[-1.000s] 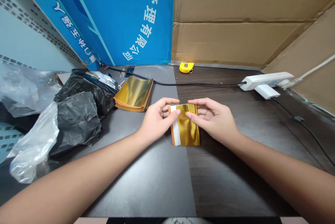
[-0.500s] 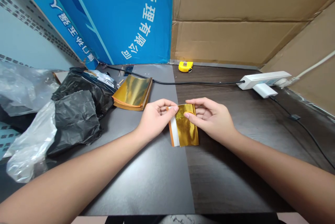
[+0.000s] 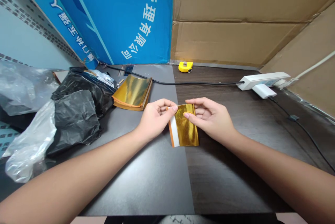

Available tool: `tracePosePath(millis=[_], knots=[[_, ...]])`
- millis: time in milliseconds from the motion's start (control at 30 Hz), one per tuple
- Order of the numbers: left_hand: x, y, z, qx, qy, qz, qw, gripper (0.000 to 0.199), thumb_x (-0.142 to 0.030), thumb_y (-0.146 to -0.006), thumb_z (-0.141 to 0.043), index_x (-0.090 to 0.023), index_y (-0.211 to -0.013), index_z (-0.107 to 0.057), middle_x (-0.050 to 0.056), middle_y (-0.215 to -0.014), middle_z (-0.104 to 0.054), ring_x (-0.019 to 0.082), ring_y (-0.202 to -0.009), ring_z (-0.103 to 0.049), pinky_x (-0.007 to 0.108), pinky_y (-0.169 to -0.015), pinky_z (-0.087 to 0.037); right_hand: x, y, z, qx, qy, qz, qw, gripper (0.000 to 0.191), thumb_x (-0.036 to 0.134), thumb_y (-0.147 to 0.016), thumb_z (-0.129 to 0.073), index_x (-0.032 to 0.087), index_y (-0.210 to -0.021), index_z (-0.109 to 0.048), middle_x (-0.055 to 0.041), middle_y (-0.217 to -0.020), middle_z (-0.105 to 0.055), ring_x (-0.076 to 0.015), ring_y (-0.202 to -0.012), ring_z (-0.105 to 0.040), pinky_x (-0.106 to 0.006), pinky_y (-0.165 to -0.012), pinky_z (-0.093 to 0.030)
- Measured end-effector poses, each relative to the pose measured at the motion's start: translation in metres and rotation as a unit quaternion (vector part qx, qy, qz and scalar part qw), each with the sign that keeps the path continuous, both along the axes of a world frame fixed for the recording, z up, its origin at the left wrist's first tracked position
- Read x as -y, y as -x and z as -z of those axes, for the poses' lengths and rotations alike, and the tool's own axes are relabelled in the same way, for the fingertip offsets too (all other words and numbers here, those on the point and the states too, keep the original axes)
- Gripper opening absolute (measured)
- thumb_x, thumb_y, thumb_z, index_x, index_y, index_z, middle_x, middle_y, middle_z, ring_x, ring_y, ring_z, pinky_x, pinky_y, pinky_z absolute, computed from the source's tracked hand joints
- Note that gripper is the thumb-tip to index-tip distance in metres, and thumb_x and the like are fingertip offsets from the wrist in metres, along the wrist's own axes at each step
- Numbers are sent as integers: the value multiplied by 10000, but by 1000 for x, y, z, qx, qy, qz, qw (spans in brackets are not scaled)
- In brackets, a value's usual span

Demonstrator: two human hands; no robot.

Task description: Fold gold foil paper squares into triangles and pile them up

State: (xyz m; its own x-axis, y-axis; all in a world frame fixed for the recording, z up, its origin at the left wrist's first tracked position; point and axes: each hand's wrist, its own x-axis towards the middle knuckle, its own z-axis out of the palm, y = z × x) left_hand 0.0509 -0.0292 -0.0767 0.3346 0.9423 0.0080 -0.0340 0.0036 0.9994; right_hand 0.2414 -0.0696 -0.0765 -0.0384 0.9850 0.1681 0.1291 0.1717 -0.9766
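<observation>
A sheet of gold foil paper is folded over on itself, with a white strip and an orange edge showing along its left side. My left hand pinches its upper left part, thumb on top at the fold's edge. On the upper right, my right hand grips the same sheet, its thumb lying on the gold face and its fingers behind. The fingers behind the paper are partly hidden. Left of my left hand lies a stack of gold foil paper with orange edges.
Crumpled black plastic and clear plastic lie at the left. A yellow tape measure sits at the back, near the cardboard wall. A black cable runs to a white power strip on the right.
Almost nothing differs. Both hands keep their hold on the folded gold paper, with only a very slight shift of the fingers and the view.
</observation>
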Motion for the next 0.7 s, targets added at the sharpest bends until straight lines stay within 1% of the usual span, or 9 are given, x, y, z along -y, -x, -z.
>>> tracePosePath(millis=[100,167,233,300,367,433,533,600,700], knots=[[0,0,0,-6,2,2,1000,358,-459,-748,-819,-131,-839,-710,45,-747,-733,122,-651,-643,205,-591,-492,-2,0,-3,-34,46,-7,998,496,441,-739,-856,173,-1116,-674,-83,-970,-763,-201,-834,-765,-332,-785,-658],[-1,0,0,-9,1,3,1000,350,-451,-741,-824,-132,-834,-713,55,-773,-746,134,-683,-665,213,-616,-513,-3,1,-6,-55,82,-2,995,497,499,-738,-847,180,-1083,-684,-77,-943,-766,-188,-819,-754,-313,-761,-644],[-1,0,0,-9,0,5,1000,340,-442,-741,-825,-134,-830,-713,61,-791,-754,141,-707,-681,219,-641,-529,-4,1,-7,-71,114,-3,991,461,572,-742,-821,175,-947,-703,-64,-860,-756,-165,-751,-727,-284,-694,-625],[0,0,0,-8,-1,7,1000,336,-442,-748,-819,-135,-835,-712,62,-794,-756,148,-710,-689,227,-645,-537,-5,1,-8,-75,131,-5,988,470,617,-727,-813,170,-792,-682,-50,-775,-730,-143,-670,-684,-263,-625,-596],[0,0,1,-10,-4,5,1000,342,-452,-754,-813,-137,-839,-711,60,-786,-754,151,-700,-689,231,-630,-534,-6,-1,-9,-51,126,7,991,499,640,-705,-817,168,-714,-657,-38,-709,-697,-128,-612,-638,-250,-576,-561],[0,0,1,-15,-6,4,1000,351,-462,-753,-813,-138,-839,-710,58,-775,-751,152,-689,-686,231,-615,-529,-7,-3,-9,-1,109,19,994,522,669,-696,-806,165,-710,-670,-37,-677,-679,-121,-579,-605,-247,-545,-531],[-1,1,1,-18,1,10,1000,365,-474,-742,-823,-139,-831,-711,64,-796,-758,161,-708,-696,245,-645,-546,-8,-5,-11,57,84,17,995,553,719,-717,-758,171,-712,-681,-37,-652,-665,-129,-557,-588,-263,-528,-522],[-2,1,1,-20,5,22,1000,369,-477,-734,-830,-138,-822,-712,70,-811,-764,164,-722,-700,251,-667,-553,-8,-6,-12,63,66,19,996,565,738,-738,-727,181,-684,-654,-31,-637,-655,-134,-552,-588,-271,-528,-525],[-2,1,1,-25,5,36,999,362,-472,-737,-825,-138,-816,-710,69,-801,-763,155,-710,-694,240,-655,-542,-8,-6,-11,75,44,29,996,586,758,-759,-693,185,-655,-625,-29,-610,-640,-135,-532,-580,-271,-515,-511]])
